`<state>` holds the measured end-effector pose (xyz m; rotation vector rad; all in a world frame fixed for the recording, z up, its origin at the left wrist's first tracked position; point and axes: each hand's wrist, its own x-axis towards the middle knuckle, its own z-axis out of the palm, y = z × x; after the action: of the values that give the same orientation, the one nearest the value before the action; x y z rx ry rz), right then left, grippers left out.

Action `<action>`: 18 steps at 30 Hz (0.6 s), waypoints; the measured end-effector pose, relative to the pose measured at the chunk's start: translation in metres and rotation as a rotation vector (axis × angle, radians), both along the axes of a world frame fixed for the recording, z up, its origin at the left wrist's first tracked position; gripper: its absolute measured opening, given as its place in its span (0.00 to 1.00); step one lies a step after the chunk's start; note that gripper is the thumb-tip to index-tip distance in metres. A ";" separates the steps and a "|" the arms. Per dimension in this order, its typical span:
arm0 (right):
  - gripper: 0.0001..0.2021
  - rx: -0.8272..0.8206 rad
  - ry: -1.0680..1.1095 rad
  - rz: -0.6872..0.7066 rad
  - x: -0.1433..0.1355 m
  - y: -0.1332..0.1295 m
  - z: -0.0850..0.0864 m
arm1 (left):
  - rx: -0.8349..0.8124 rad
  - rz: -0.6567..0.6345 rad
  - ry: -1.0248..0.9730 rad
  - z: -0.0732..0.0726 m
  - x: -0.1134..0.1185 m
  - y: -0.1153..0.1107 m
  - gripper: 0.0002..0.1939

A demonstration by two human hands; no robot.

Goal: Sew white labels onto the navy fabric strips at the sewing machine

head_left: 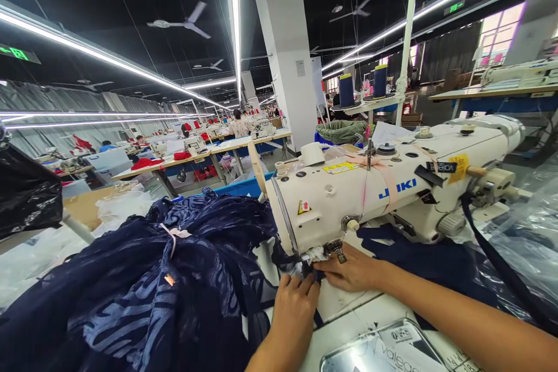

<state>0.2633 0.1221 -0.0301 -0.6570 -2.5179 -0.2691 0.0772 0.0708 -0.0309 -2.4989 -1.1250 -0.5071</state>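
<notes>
A white sewing machine (322,197) with blue lettering reaches across the bench from the right. Just in front of its needle area, my left hand (294,305) has its fingers bent down onto dark navy fabric (319,318). My right hand (351,269) lies under the machine head, its fingertips pointing left at the presser foot, close to my left fingertips. What the right fingertips touch is hidden by the machine parts. A large heap of navy patterned garments (196,296) with a pale tie and an orange tag lies left of my left hand.
A metal tin lid (383,349) rests at the front of the bench. More navy cloth (427,261) lies beneath the machine arm, with clear plastic (532,232) at the right. Thread cones (379,81) stand behind. People work at far tables.
</notes>
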 end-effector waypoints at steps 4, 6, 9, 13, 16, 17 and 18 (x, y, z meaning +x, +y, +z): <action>0.13 -0.139 -0.082 -0.033 -0.002 -0.017 0.005 | -0.176 0.010 -0.039 0.015 -0.029 0.006 0.19; 0.14 -0.158 -0.103 -0.056 -0.005 -0.024 0.005 | -0.258 0.032 -0.133 0.019 -0.043 0.012 0.23; 0.12 -0.152 -0.126 -0.091 -0.011 -0.030 0.007 | -0.302 0.060 -0.274 0.021 -0.049 0.018 0.23; 0.13 -0.158 -0.130 -0.085 -0.012 -0.027 0.008 | -0.124 0.017 -0.217 0.020 -0.032 0.013 0.18; 0.14 -0.193 -0.097 -0.068 -0.010 -0.025 0.006 | 0.037 -0.031 -0.091 0.018 -0.018 0.007 0.11; 0.14 -0.210 -0.084 -0.064 -0.009 -0.024 0.004 | 0.075 -0.038 -0.062 0.017 -0.015 0.007 0.09; 0.15 -0.227 -0.071 -0.062 -0.009 -0.024 0.003 | 0.102 -0.042 -0.042 0.015 -0.014 0.007 0.07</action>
<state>0.2546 0.0982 -0.0267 -0.8283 -2.6228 -0.0287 0.0632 0.0777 -0.0155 -2.4390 -1.0370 -0.6148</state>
